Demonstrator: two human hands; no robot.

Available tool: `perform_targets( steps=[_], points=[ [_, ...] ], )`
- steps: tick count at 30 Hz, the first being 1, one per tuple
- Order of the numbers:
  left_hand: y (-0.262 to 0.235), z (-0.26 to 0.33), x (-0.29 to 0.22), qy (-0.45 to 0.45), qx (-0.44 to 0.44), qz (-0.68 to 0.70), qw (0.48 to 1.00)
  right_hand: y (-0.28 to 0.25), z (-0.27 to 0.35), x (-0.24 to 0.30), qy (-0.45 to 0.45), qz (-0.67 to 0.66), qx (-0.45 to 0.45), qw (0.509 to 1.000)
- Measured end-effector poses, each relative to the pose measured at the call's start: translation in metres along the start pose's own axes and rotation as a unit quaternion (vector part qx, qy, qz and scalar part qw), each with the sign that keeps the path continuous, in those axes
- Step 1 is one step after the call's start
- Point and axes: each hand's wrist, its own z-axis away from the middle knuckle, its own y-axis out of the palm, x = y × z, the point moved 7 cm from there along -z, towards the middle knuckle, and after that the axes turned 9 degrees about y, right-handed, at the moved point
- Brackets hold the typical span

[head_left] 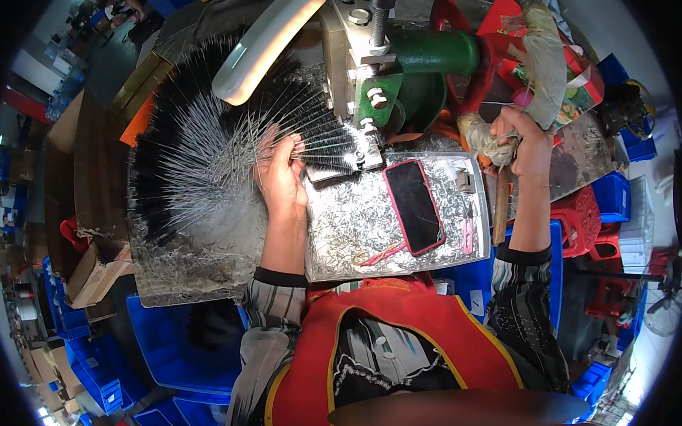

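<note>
My left hand (282,181) is closed around the stems of several thin wire-stemmed brushes, whose ends fan out toward the press. A large spread pile of these wire brushes (194,155), with grey stems and black bristles, lies left of that hand. Their tips reach a small metal block (331,170) at the foot of a green hand press (434,52). On the right, my right hand (530,142) grips the cloth-wrapped handle (478,137) of the press's red wheel (494,61). Below this grip hangs a wooden stick (501,206); its upper end is hidden by the wrapping.
A shallow metal tray (335,247) strewn with metal bits holds a red-edged phone (415,207) and a pink-handled tool (468,234). A lit white lamp (269,45) hangs over the pile. Blue bins (172,350) stand below the bench, cardboard boxes (88,163) at left, red stools (581,221) at right.
</note>
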Motion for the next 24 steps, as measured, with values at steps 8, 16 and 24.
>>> perform_targets(
  steps=[8, 16, 24],
  points=[
    [0.001, 0.001, -0.002, 0.003, -0.012, -0.001, 1.0, 0.008, -0.001, 0.021, 0.057, 0.036, 0.005, 0.998],
    [0.004, -0.001, 0.001, -0.002, -0.01, 0.01, 1.0, 0.011, 0.004, -0.027, -0.191, 0.03, 0.055, 0.98],
    [-0.003, 0.002, -0.003, 0.028, -0.029, 0.031, 0.999, 0.008, 0.003, 0.002, -0.029, -0.007, 0.036, 0.999]
  ],
)
